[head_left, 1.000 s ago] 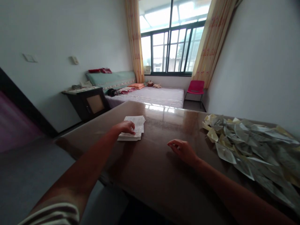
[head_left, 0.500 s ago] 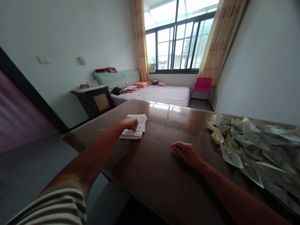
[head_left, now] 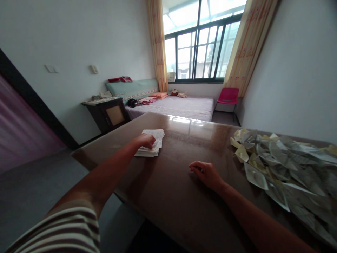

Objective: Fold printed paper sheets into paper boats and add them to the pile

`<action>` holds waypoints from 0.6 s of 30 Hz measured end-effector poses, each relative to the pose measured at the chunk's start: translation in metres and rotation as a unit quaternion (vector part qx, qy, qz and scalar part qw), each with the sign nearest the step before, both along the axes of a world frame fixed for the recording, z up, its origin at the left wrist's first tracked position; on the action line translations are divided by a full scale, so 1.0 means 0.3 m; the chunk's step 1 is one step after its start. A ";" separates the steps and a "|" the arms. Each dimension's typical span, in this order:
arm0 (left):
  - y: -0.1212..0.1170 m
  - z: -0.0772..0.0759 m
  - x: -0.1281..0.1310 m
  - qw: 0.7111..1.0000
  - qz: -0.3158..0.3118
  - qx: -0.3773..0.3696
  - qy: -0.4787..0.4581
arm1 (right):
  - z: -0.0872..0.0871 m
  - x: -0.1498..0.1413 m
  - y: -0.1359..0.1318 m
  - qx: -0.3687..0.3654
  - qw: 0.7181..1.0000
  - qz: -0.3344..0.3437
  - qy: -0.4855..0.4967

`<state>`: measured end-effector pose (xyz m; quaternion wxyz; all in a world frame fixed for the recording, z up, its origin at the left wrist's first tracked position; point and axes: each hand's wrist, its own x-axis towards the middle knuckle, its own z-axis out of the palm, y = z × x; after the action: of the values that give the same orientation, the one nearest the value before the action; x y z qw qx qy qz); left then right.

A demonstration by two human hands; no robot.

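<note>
The paper stack (head_left: 157,138) lies on the far left of the desk (head_left: 168,196), partly covered by the left hand (head_left: 147,140); its fingers are bent, and whether they grip a sheet I cannot tell. The right hand (head_left: 206,173) is relaxed, fingers loosely curled. A heap of folded papers (head_left: 286,165) crowds the right side. Beyond stand a bed (head_left: 189,105), cabinet (head_left: 113,113) and pink chair (head_left: 228,95).

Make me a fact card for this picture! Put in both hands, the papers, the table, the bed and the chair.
Left hand: on the paper stack
Right hand: loosely curled; touching table unclear
Folded papers: heaped, table's right side
Table: brown, shiny
Bed: beyond table, pale purple sheet
Chair: pink, right of bed
</note>
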<state>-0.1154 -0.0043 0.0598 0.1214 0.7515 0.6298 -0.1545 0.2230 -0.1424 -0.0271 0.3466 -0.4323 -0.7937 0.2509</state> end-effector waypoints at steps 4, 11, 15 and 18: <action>0.012 0.005 -0.039 0.998 0.025 -0.031 -0.053 | -0.006 0.006 0.006 -0.010 1.000 0.010 -0.003; 0.000 -0.006 -0.102 0.976 0.076 -0.061 -0.193 | 0.011 0.004 0.002 -0.024 0.999 0.017 -0.014; -0.004 -0.011 -0.121 0.956 0.099 -0.036 -0.273 | 0.018 0.005 0.002 -0.027 0.999 0.023 -0.014; -0.009 -0.016 -0.126 0.942 0.108 -0.019 -0.316 | 0.020 0.005 0.003 -0.027 0.999 0.021 -0.014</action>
<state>-0.1532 -0.0070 0.0549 0.3444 0.6868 0.6333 0.0930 0.2245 -0.1416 -0.0210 0.3184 -0.4279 -0.8004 0.2735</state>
